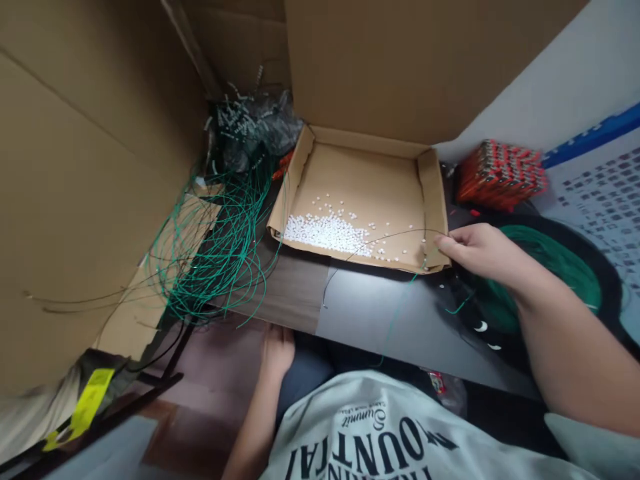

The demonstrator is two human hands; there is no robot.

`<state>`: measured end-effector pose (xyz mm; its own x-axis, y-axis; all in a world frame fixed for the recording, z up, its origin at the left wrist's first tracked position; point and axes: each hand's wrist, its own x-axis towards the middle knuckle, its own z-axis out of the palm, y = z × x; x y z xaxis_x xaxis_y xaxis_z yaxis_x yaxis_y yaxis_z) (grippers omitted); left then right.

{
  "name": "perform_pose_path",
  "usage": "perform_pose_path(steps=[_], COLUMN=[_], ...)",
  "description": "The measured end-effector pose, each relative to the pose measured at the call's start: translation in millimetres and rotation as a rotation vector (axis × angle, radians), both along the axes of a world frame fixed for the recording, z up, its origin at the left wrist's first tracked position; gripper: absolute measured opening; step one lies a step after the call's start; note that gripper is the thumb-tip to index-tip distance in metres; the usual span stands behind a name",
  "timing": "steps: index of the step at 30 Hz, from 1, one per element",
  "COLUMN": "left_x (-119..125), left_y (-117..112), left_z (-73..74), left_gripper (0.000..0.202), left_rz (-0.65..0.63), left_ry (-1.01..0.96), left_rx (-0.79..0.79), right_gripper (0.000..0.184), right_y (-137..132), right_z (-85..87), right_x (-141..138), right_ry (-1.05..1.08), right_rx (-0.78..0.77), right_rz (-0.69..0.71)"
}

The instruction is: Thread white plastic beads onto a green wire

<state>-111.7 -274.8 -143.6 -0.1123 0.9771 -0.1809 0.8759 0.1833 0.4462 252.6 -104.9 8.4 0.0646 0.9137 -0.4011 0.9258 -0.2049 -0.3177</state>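
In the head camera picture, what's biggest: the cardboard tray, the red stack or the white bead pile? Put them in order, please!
1. The cardboard tray
2. The red stack and the white bead pile: these two look about alike, so I won't rank them.

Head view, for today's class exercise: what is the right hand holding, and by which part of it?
The right hand holds a thin dark wire, pinched in its fingertips; which part of the wire's length cannot be told.

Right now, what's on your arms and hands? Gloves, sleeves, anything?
The right hand and left hand are bare, with no gloves, watch or cables showing. The forearms are uncovered up to the sleeves of a pale grey T-shirt with dark printed lettering.
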Motion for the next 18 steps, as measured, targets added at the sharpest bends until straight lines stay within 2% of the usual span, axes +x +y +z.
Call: perform_pose_path(steps=[2,4,7,9,12,18], left_x=[4.3,10.7,24.9,36.3,52.1,70.7], left_y=[-10.8,-18.4,-22.8,-22.6,-20.3,-13.7], left_z=[3.1,13.9,30.3,35.2,32.1,12.1], left_gripper=[0.023,0.026,0.028,0.026,0.020,0.013], left_rz=[-0.018,-0.073,-0.258,-0.359,-0.407,-0.433], left_ry=[0.061,0.107,0.125,0.139,0.178,0.218], left_rx=[0.002,0.001,-0.020,-0.047,-0.097,-0.205], right_gripper=[0.040,0.038,0.040,0.040,0.040,0.038], right_y=[-0.9,-0.8,-1.0,-1.8,-3.0,-4.2], right_z=[-0.2,-0.6,-0.1,1.1,2.9,2.6], right_x=[0.9,2.8,5.3,6.0,7.0,15.8], right_ry=[-0.016,-0.025,-0.026,-0.022,-0.008,0.006], right_rx=[0.001,0.012,0.028,0.034,0.034,0.042], right_rz=[0.008,0.011,0.009,0.009,0.025,0.029])
